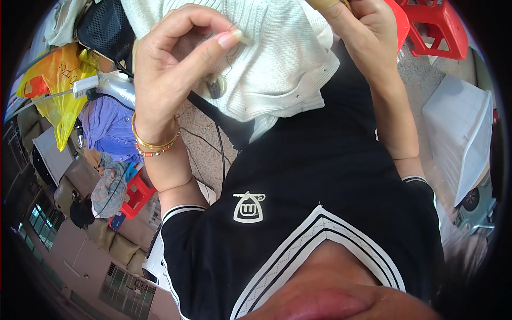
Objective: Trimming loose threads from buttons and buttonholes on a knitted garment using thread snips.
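The white garment [277, 58] is a soft knitted cloth with fine ribs, matt all over. The button [216, 86] on it looks like smooth plastic, though it is too small to be sure. The bangle [154, 143] shines like polished metal. The black shirt [330, 181] is smooth matt fabric. The yellow bag [61, 88] is thin, glossy, crinkled plastic. The red stool [434, 26] is hard, shiny plastic.

Speckled grey floor [205, 146], red plastic stools [434, 26], a yellow bag [61, 88], bright daylight.
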Demonstrator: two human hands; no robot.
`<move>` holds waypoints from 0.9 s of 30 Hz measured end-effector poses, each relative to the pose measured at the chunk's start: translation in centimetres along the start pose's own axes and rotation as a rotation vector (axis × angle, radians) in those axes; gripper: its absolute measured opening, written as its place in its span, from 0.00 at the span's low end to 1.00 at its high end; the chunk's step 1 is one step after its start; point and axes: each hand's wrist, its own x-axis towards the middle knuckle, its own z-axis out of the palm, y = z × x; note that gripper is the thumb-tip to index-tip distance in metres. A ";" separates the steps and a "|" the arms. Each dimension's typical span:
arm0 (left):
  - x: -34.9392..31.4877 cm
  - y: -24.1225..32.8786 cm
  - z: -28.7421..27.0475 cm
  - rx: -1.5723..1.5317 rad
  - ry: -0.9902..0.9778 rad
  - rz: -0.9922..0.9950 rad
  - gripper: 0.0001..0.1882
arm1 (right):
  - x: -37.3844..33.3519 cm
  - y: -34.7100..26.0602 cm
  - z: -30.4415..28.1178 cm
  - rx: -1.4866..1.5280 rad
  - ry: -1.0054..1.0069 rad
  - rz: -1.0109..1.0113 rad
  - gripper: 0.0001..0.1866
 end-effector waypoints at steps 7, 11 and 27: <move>-0.7 -0.6 -0.1 0.042 0.039 0.039 0.05 | -0.3 -3.9 1.9 -0.818 -0.260 0.536 0.17; -0.4 -0.8 0.4 0.019 0.035 0.004 0.05 | -1.3 -0.7 0.4 -0.658 -0.298 -0.423 0.17; -0.8 0.0 1.2 0.555 0.070 0.118 0.06 | -0.4 -4.8 2.4 -0.821 -0.204 0.627 0.16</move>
